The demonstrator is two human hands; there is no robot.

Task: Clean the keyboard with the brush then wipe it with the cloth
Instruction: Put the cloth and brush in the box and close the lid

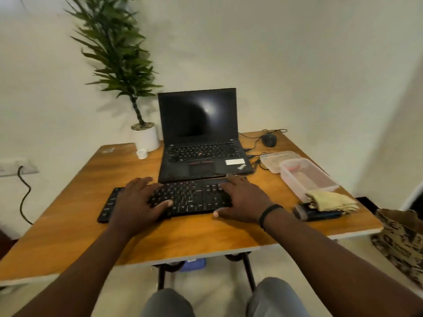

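Resting flat on the keyboard (183, 197), the left hand (139, 202) and the right hand (242, 202) are spread open, and nothing is held in either. The keyboard is laid lengthwise, left to right, along the table (68, 236) in front of the laptop (201, 143). The brush (318, 213) is placed off the keyboard's right end, its long axis roughly parallel, partly covered by the cloth (332, 201). The right hand is judged the nearer; a short rightward reach is called for.

I see bare forearms with no sleeves, a thin black band (270, 215) around my right wrist, and grey trousers (270, 298) over both knees.
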